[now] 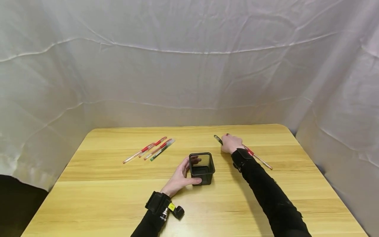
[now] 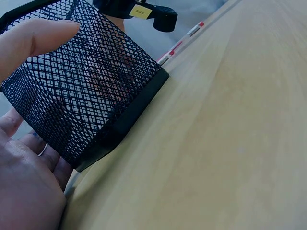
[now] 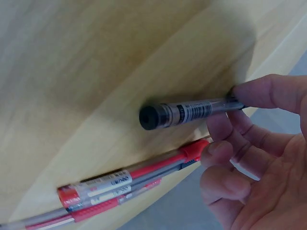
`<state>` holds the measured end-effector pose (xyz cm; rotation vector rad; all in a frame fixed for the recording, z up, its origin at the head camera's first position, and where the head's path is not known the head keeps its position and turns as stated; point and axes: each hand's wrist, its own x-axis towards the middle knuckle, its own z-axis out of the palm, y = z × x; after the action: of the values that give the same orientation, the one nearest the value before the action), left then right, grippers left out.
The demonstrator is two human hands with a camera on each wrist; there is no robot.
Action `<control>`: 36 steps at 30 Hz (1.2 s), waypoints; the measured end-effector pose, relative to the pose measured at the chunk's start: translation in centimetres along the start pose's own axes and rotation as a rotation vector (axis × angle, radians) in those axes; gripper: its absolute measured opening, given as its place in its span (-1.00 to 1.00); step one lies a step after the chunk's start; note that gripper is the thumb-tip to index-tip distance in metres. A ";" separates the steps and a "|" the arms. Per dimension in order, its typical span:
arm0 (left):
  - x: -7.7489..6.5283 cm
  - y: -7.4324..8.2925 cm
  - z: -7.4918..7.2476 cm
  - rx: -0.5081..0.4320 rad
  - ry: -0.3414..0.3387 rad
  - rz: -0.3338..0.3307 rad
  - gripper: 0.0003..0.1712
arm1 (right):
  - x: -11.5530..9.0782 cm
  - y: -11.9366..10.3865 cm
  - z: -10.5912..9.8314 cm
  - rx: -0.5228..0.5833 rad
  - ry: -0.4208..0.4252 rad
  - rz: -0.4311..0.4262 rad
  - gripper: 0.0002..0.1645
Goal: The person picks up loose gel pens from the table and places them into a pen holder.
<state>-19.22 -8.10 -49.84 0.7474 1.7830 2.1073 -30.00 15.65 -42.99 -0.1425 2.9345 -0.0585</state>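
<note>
A black mesh pen holder (image 1: 208,178) stands upright on the table, its open top facing up. My left hand (image 1: 177,179) grips it from the left, thumb on the near side and fingers round the far side; the mesh wall (image 2: 91,81) fills much of the left wrist view. Farther back and to the right, my right hand (image 1: 232,144) pinches a black-capped pen (image 3: 189,113) between thumb and fingers near one end. Just beneath that hand, a red pen (image 3: 98,187) and others lie close together on the table, partly hidden by the fingers.
Several red pens (image 1: 139,153) and a green-tipped pen (image 1: 161,150) lie slanted on the wooden table (image 1: 97,197), back left of the holder. A pale curtain (image 1: 189,79) hangs behind the table and along its sides.
</note>
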 end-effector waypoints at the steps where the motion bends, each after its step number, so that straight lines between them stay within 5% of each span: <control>1: 0.0 0.0 0.0 0.000 -0.001 0.001 -0.08 | 0.0 0.2 0.1 0.006 0.013 -0.009 -0.92; 17: 0.1 0.1 0.1 0.002 -0.015 0.006 -0.09 | -1.7 1.9 0.8 0.248 0.215 -0.091 -0.87; 29: 0.2 0.0 0.0 -0.006 -0.015 0.016 -0.09 | -4.1 1.7 0.7 0.365 0.282 -0.098 -0.80; 36: -0.1 1.4 0.4 -0.006 -0.030 0.007 -0.10 | -5.8 1.7 1.1 0.505 0.412 -0.154 -0.83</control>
<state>-18.78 -8.05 -48.47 0.7804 1.7608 2.0933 -24.32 17.89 -42.99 -0.3070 3.1794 -0.9438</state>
